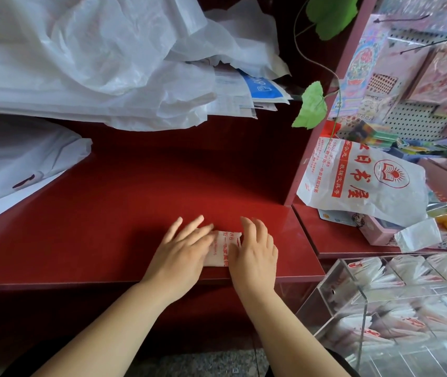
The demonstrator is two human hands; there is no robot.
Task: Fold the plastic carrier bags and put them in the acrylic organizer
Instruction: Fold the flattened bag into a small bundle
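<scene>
Both the left hand [183,247] and right hand [255,247] press flat on the folded bag [221,247] at lower centre; released carelessly, it may spring open.

left hand [181,251]: palm down, fingers straight, slightly spread, a bit blurred, pressing flat | right hand [253,248]: palm down, fingers straight, close together, pressing flat, just beside left | left forearm [102,330]: bare, from lower left | right forearm [279,322]: bare, from bottom
</scene>
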